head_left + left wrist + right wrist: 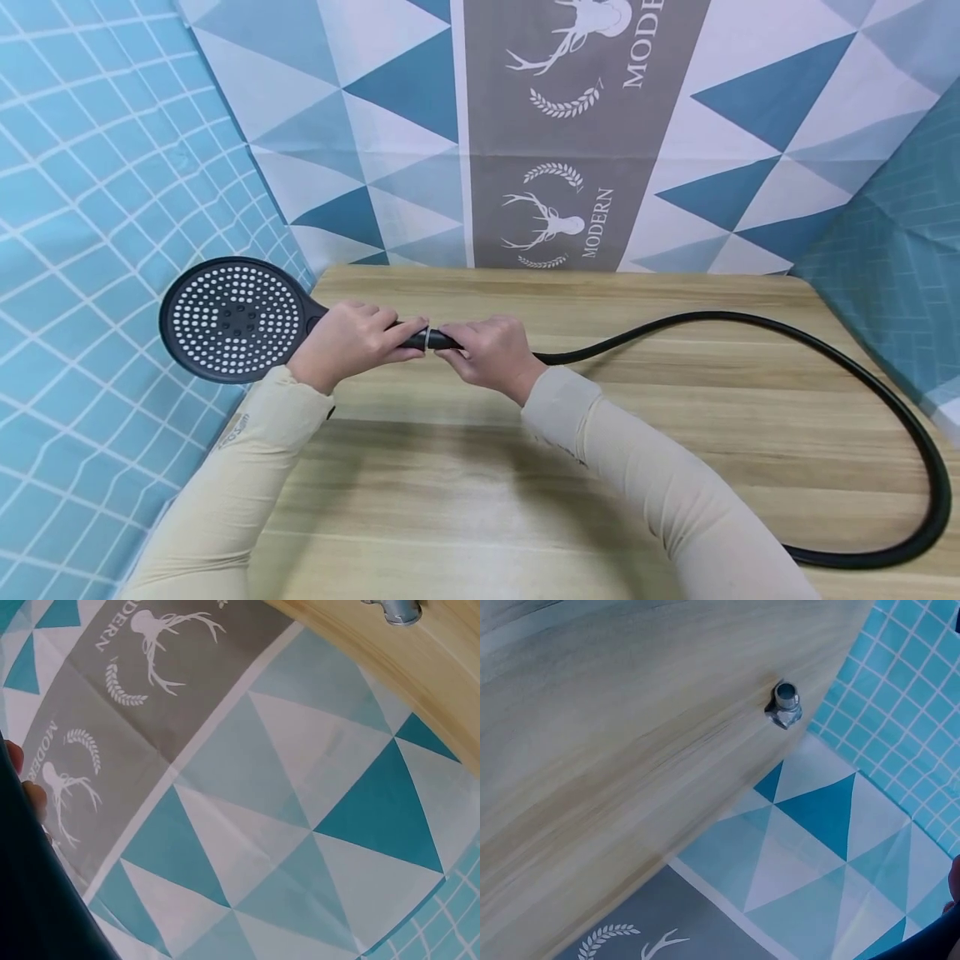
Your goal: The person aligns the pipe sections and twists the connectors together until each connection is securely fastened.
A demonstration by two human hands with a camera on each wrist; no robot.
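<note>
A black shower head (236,320) with a round face of pale nozzles points up at the left. My left hand (351,340) grips its handle, fingers curled round it. Just to the right, my right hand (491,354) pinches the end of a black shower hose (750,317). Handle and hose end meet in line at a thin pale ring between the hands; whether they are screwed together I cannot tell. Both are held above the wooden table (465,500). In the left wrist view, fingertips (34,801) show beside a dark, blurred shape at the edge.
The hose loops across the table's right side and back toward the front. A small metal pipe fitting (785,705) stands on the table in the right wrist view; the head view does not show it. Patterned sheets (397,150) line the back and both sides.
</note>
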